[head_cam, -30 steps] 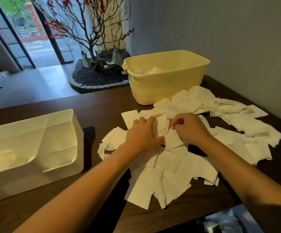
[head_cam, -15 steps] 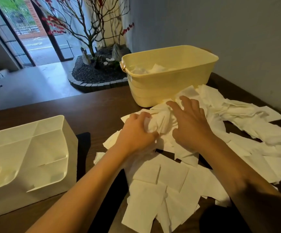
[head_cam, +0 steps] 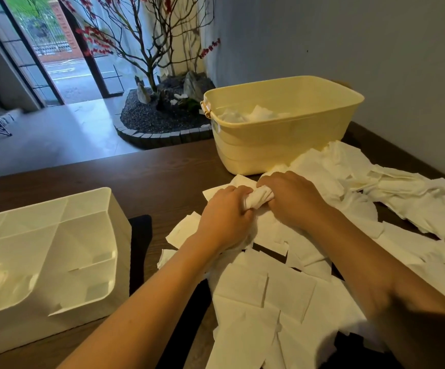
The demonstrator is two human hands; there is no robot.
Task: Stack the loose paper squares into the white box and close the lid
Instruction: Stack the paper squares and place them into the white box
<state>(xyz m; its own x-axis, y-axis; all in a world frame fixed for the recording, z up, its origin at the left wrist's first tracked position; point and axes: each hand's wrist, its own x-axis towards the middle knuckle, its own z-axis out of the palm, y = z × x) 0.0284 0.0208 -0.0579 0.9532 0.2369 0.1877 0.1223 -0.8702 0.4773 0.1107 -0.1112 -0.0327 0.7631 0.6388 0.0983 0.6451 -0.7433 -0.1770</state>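
Many loose white paper squares (head_cam: 272, 296) lie spread over the dark wooden table, from its front edge to the right side. My left hand (head_cam: 224, 217) and my right hand (head_cam: 293, 201) meet over the middle of the spread, both closed on one bunched wad of paper squares (head_cam: 258, 197) held between them. The white box (head_cam: 56, 251) stands open at the left of the table, apart from both hands. Its inside shows folded panels, and its left part is cut off by the frame's edge.
A pale yellow plastic tub (head_cam: 282, 129) with some paper inside stands at the back, just beyond the hands. A grey wall runs along the right. A bare strip of table (head_cam: 149, 179) lies between the box and the paper. Beyond the table sits a planter with a branchy tree (head_cam: 152, 65).
My right hand, spread flat on the paper half a second ago, has curled shut. Both hands have drawn together and now grip a bunched wad of squares.
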